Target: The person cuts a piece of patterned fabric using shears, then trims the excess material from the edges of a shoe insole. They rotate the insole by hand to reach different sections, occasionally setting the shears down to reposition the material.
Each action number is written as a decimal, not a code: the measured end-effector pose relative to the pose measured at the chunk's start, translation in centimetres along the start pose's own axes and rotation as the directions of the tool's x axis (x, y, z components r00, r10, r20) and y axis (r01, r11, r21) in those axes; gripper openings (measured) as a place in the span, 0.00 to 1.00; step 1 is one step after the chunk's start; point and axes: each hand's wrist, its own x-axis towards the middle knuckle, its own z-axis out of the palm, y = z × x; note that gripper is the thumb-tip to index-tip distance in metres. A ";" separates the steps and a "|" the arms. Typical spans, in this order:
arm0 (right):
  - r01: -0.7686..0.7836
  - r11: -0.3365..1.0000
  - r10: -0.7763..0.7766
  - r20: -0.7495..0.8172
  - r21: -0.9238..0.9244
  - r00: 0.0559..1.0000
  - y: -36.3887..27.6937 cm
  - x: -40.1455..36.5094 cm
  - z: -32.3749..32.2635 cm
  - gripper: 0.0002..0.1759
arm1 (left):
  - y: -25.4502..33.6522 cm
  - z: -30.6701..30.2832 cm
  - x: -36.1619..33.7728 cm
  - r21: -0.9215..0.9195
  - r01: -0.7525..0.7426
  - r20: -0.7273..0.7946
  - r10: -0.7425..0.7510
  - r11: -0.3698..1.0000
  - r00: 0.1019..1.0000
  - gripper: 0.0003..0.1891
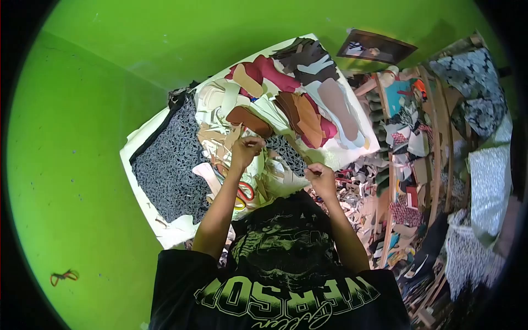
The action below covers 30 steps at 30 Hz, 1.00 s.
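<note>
My left hand (pixel 246 149) is raised over the worktable (pixel 144 144) with its fingers pinched on one end of a black-and-white patterned fabric piece (pixel 286 153). My right hand (pixel 320 177) pinches the other end, closer to my chest. The piece stretches between the two hands above a heap of cream and tan cut-outs (pixel 220 137). What the fingertips hold besides the fabric is too small to tell. Red-handled scissors (pixel 246 192) lie on the table beside my left forearm.
A large dark patterned cloth (pixel 165 165) covers the table's left part. Brown, maroon and camouflage cut pieces (pixel 300 104) pile at the far end. Shelves stuffed with scraps (pixel 410 165) stand at right. A framed picture (pixel 375 47) leans beyond; a small red object (pixel 65 276) lies on the green surface.
</note>
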 end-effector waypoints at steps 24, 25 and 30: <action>0.317 0.937 -0.228 0.427 -0.149 0.875 -6.6 13.5 3.6 0.15 | 0.2 -7.7 3.1 -0.004 -0.083 -0.517 0.069 0.997 0.853 0.13; 0.316 0.938 -0.226 0.432 -0.146 0.873 -6.4 13.3 3.4 0.14 | -1.8 -7.9 1.6 0.015 -0.142 -0.498 0.130 0.990 0.857 0.11; 0.411 0.905 -0.319 0.466 -0.107 0.825 -6.8 11.0 5.3 0.12 | -8.5 -6.9 -9.3 -0.039 0.085 -0.527 -0.093 0.996 0.845 0.10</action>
